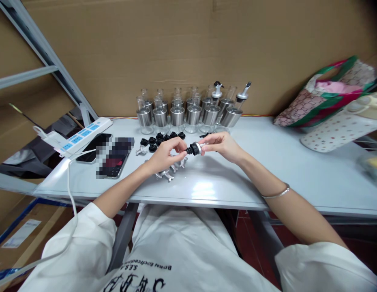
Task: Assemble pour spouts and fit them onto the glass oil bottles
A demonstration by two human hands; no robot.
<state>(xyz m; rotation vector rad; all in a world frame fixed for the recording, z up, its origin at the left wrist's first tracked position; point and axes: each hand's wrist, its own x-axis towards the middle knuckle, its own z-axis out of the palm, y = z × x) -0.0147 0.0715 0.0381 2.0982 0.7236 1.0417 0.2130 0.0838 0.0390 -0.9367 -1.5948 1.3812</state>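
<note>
Between my two hands, above the table, is a bottle pourer (pixel 194 149) with a silver top and a ribbed black stopper. My left hand (pixel 169 154) pinches the black stopper end. The silver spout side is gripped by the fingertips of my right hand (pixel 222 147). Several black stoppers (pixel 159 140) lie in a group beyond my left hand. Silver spout pieces (pixel 168 175) lie partly hidden below that hand. Behind stand two rows of glass bottles with steel sleeves (pixel 177 117); two at the right carry pourers (pixel 242 93).
At the left of the table (pixel 298 174) are a white power strip (pixel 85 136) and two phones (pixel 115 160). A patterned bag (pixel 325 93) and a dotted white bottle (pixel 337 125) are at the right. Cardboard (pixel 176 48) stands behind; a white cable (pixel 69 194) hangs over the left edge.
</note>
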